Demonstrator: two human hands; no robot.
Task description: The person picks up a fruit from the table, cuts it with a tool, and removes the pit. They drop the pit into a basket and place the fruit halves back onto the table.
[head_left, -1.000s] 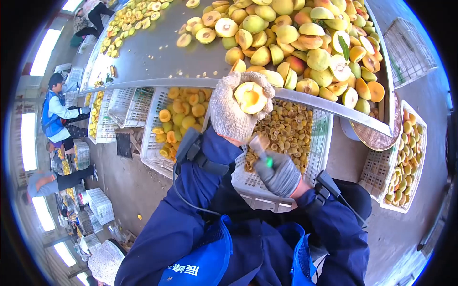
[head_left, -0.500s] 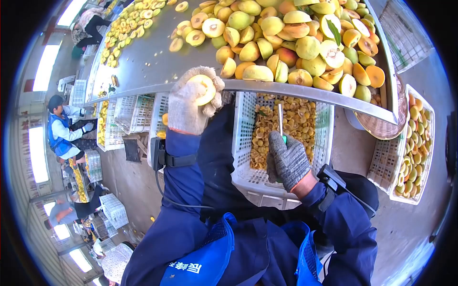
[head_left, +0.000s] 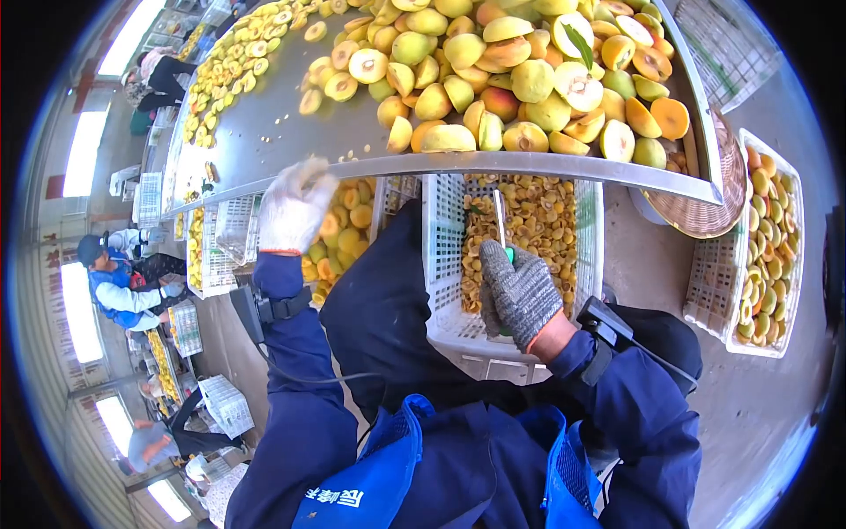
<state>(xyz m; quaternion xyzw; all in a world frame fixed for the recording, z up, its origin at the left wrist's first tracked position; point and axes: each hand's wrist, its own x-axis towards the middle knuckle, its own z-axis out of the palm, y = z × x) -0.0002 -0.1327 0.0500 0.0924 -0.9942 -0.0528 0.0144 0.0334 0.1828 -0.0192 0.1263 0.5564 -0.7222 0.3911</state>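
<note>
My right hand (head_left: 522,295), in a dark grey knit glove, is closed around a tool with a green handle and narrow metal shaft (head_left: 500,216). The tool points up over a white crate (head_left: 589,256) of small yellow-brown fruit pieces (head_left: 520,220). My left hand (head_left: 295,207), in a whitish glove, is raised at the near edge of the metal table (head_left: 264,150). Its fingers are smeared by motion, and I see no fruit in them. Halved yellow peaches (head_left: 546,84) are heaped on the table, with more halves (head_left: 233,66) spread at its far left.
Beside my left forearm is a container of yellow peaches (head_left: 339,229). A wicker basket (head_left: 705,207) sits under the table's right corner, near a white crate of peaches (head_left: 767,256). Other people, one in a blue vest (head_left: 119,282), sit at the left.
My left hand has moved left; the peach half it held no longer shows in it. My right hand has shifted slightly left with the tool. The view has shifted a little.
</note>
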